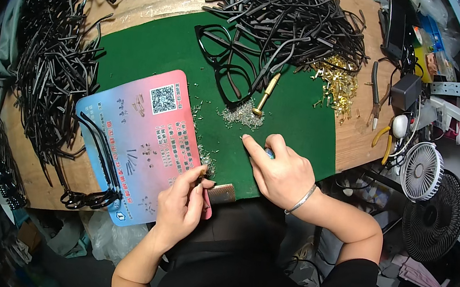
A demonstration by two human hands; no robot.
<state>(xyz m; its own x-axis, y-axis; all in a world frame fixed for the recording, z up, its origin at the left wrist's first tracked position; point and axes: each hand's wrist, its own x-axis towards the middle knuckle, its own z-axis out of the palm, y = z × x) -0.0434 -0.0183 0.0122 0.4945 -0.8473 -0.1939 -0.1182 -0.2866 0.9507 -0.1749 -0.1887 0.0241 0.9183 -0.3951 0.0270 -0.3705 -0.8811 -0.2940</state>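
Note:
My left hand is at the lower right edge of a pink and blue printed mat. Its thumb and fingers are pinched around something small and dark that I cannot make out. My right hand rests on the green work mat, index finger stretched toward a tiny metal piece. A blue-ended tool, mostly hidden, is curled in its other fingers. Just beyond lies a heap of tiny silvery pins, with a brass-coloured hammer-like tool and a black eyeglass frame touching it.
Dark eyeglass temples are piled at the back, and more temples at the left. Gold metal parts lie at right near pliers. A metal block sits by my left hand. Assembled glasses lie at the front left.

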